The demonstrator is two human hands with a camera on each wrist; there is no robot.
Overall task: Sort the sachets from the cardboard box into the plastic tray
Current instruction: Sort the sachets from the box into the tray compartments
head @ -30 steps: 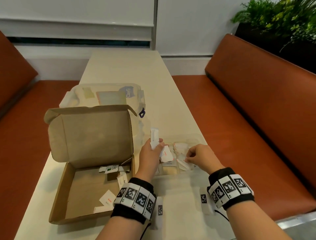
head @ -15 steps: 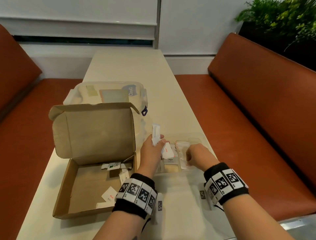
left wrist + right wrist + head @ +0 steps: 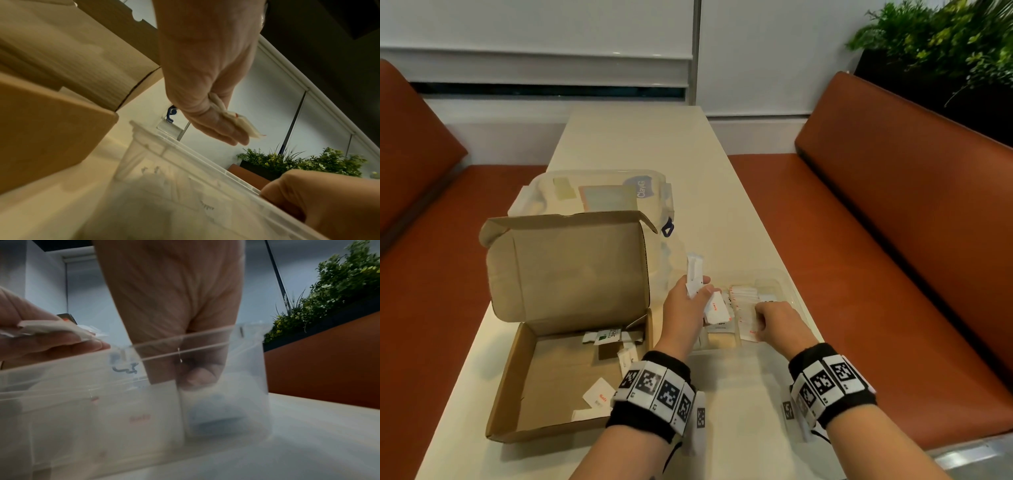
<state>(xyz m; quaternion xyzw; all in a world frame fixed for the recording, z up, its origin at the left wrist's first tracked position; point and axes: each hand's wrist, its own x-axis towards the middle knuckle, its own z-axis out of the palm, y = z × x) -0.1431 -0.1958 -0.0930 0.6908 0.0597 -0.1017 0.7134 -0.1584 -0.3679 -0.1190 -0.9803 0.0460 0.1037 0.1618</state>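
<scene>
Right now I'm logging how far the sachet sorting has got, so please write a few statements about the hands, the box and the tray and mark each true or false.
1. The left hand holds several sachets at once. True.
2. The cardboard box has been emptied. False: a few sachets still lie in it, among them a Salt sachet.
3. The right hand reaches into the plastic tray. True: its fingers are down inside the tray among the sachets.
4. The cardboard box's lid is shut. False: the lid stands open.
5. The lidded clear container stands between the person and the box. False: it sits behind the box, on the far side.
</scene>
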